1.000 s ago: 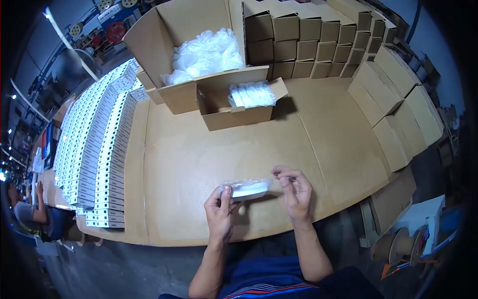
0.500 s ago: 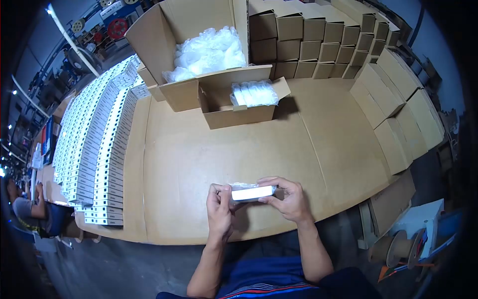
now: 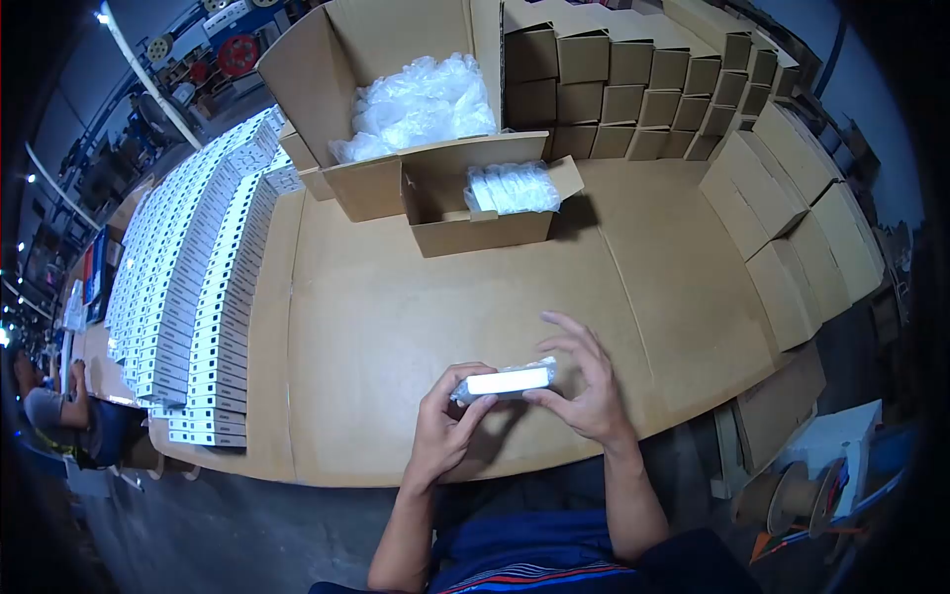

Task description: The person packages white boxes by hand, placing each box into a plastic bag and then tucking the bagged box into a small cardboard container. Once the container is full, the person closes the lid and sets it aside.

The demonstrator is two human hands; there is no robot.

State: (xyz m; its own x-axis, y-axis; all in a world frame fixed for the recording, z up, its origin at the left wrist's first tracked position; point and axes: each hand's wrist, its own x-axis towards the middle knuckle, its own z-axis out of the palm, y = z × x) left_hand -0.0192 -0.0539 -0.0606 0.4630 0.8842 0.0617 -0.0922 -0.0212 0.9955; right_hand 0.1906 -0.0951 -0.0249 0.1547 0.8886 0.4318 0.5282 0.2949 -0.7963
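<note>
Near the table's front edge, a small white box with clear bubble wrap around it is held above the surface. My left hand grips its left end between thumb and fingers. My right hand is at the right end, its thumb by the lower corner and its fingers spread and raised off the box. Farther back stands an open cardboard carton with several bubble-wrapped packs inside its right part. Behind it, a large carton holds a heap of clear bubble wrap.
Long stacks of white boxes line the left side of the table. Brown cartons are piled at the back, with more cartons at the right. A seated person is at the far left. Spools stand at the lower right.
My right hand's fingers have lifted and spread away from the box. My left hand's thumb has moved under its front edge, and the box's white face shows more fully.
</note>
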